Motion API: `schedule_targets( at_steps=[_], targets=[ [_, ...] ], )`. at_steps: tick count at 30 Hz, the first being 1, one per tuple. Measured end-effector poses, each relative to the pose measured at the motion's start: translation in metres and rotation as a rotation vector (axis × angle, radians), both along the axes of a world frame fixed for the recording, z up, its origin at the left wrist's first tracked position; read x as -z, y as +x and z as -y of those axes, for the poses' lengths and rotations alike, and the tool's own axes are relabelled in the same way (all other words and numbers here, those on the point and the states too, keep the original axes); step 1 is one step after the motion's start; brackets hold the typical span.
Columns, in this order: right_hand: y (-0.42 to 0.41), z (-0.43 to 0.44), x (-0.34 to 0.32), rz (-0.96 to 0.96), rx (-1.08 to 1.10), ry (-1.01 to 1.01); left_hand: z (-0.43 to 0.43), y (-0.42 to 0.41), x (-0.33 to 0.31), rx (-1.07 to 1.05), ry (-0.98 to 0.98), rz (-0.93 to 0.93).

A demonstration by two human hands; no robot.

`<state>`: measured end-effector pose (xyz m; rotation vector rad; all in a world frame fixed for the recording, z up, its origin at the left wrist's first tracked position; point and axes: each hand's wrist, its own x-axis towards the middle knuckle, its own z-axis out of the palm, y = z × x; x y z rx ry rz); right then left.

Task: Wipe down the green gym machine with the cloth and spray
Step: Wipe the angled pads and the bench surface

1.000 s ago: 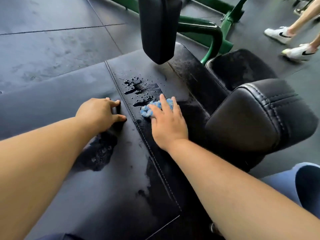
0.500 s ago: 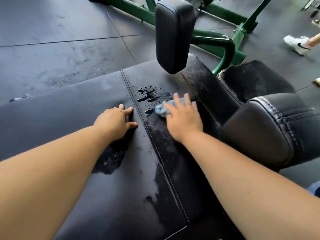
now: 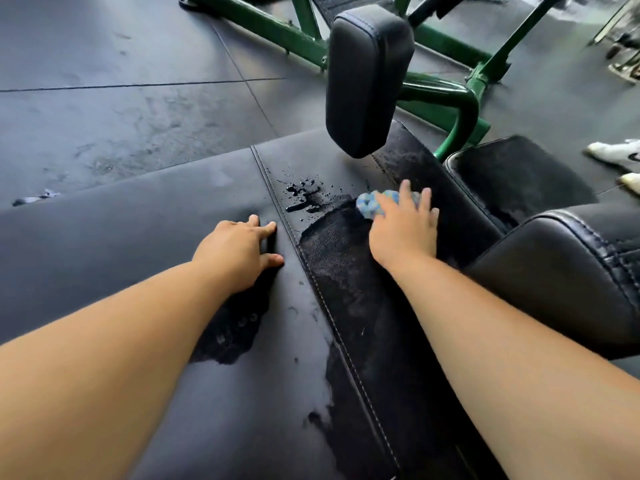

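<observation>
Dark grey rubber tile floor fills the upper left. Over it lies the wide black vinyl bench pad of the machine. Its long axis runs from the near edge away from the camera, following the white stitched seam, which leans slightly left at the far end. A green painted metal tube frame crosses the top and bends down behind the bench. An oblong black padded roller stands on end above the far part of the bench, long axis near vertical. A rounded black stitched cushion sits at the right, with a flatter black pad behind it.

A dark wet band runs along the right of the seam up to the cloth.

Left hand holds nothing; its bent fingertips and thumb rest on the bench just left of the seam. Right hand has its fingers spread wide and fairly straight, pressing down on the cloth.

White sneakers show at the right edge.

The small bunched blue microfibre cloth lies on the bench right of the seam under the right fingers. Its long axis runs crosswise, and one end pokes out to the left. Spray droplets sit just left of it.
</observation>
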<state>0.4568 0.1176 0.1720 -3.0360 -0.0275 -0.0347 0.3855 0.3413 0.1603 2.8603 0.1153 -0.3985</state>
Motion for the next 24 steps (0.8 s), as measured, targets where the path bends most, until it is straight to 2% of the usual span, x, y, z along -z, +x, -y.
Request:
schedule_targets(
  at_steps=[1, 3, 7, 9, 11, 12, 14, 16, 21, 22, 24],
  targets=[
    [0.007, 0.003, -0.001, 0.010, 0.100, 0.034, -0.001, 0.000, 0.001, -0.004, -0.004, 0.003],
    [0.000, -0.012, 0.002, 0.040, 0.088, -0.021, -0.004, 0.002, 0.003, -0.027, -0.026, 0.018],
    [-0.056, -0.059, 0.016, -0.058, -0.423, 0.006, -0.005, 0.000, 0.003, -0.019, -0.041, 0.013],
    [-0.050, -0.055, 0.012, -0.065, -0.537, 0.010, -0.007, -0.002, 0.001, -0.004, -0.046, -0.006],
    [-0.017, -0.038, 0.009, 0.006, -0.430, -0.118, -0.011, 0.000, 0.000, 0.031, -0.050, -0.020],
    [0.000, -0.025, 0.003, 0.041, -0.259, -0.131, -0.011, -0.001, 0.001, 0.050, -0.051, -0.018],
    [0.031, -0.011, 0.000, 0.064, 0.105, -0.038, -0.019, -0.001, 0.000, 0.076, -0.053, -0.009],
    [0.037, -0.023, 0.004, 0.098, 0.166, -0.006, -0.023, 0.002, -0.004, 0.108, -0.002, 0.048],
    [-0.024, -0.095, 0.024, -0.021, -0.427, 0.151, -0.032, 0.019, -0.004, -0.052, -0.041, 0.266],
    [-0.026, -0.093, 0.025, -0.010, -0.479, 0.138, -0.034, 0.019, -0.001, -0.083, -0.058, 0.278],
    [0.000, -0.071, 0.021, 0.051, -0.400, 0.065, -0.033, 0.022, 0.004, -0.081, -0.036, 0.296]
  ],
)
